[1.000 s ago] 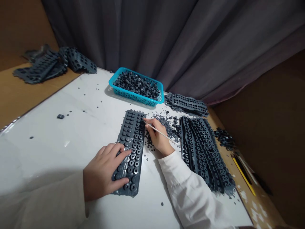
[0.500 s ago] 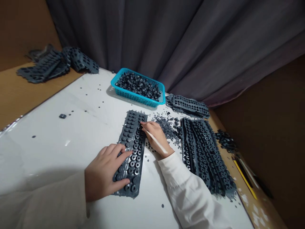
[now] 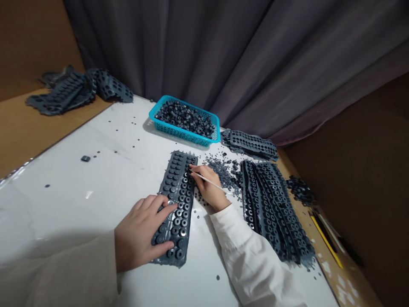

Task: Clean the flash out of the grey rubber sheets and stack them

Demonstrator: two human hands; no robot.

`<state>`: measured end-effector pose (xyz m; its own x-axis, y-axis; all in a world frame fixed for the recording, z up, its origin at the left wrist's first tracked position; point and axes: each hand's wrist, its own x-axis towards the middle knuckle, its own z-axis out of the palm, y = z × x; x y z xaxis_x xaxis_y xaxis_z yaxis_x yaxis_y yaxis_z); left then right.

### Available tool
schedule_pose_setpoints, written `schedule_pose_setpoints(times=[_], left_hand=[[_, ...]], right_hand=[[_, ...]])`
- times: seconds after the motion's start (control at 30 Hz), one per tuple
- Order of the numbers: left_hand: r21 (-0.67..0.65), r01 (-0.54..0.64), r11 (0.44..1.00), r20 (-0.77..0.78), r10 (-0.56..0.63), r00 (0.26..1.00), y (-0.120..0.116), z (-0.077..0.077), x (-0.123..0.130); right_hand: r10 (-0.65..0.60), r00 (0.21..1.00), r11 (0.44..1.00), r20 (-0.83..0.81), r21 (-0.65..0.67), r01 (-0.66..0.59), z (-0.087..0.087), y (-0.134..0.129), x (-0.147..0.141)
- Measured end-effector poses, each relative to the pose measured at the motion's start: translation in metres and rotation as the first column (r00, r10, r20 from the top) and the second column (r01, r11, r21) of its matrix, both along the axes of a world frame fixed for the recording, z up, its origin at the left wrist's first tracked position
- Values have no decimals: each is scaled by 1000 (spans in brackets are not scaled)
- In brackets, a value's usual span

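A dark grey moulded rubber sheet with rows of round, ring-shaped pieces lies on the white table. My left hand rests on its near left part, fingers spread, holding nothing. Near the sheet's far right edge, my right hand grips a thin white stick like a pen. Its tip points at a ring in the right-hand rows and is partly hidden by my fingers. Small dark discs are heaped just beyond my right hand.
A blue basket full of small dark pieces stands at the back. More moulded sheets lie stacked to the right, with another stack behind. Punched sheets sit far left. A yellow cutter lies at the right edge.
The white stick has swung in my right hand and now lies at a flatter slant. My left hand stays in place on the sheet. The view has shifted slightly.
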<state>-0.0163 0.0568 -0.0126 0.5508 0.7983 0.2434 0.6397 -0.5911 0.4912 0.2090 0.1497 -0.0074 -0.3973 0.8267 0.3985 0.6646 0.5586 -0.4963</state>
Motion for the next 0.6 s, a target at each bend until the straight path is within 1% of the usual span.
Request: schedule_pose_setpoints(times=[0.07,0.13,0.27,0.43,0.5,0.6], left_hand=[[-3,1,1000,-1,-1,1000,0,0,0],[-7,1,1000,-1,-1,1000,-1,-1,0],[-2,-4,1000,10,4,1000,-1,0,0],[4,-6,1000,13,6,1000,-1,0,0],[7,-4,1000,14,4,1000,-1,-1,0],[15,-3,1000,17,3,1000,-1,-2,0]], right_hand=[[11,1000,1000,-26,-2,-11,0,-2,2],[21,1000,1000,-11,11,-21,-1,-5,3],[25,995,998,99,51,-30,0,-6,2],[48,971,993,235,92,-72,0,-3,2],[41,970,993,238,101,-66,-2,-1,2],[0,986,993,164,118,-20,-6,3,3]])
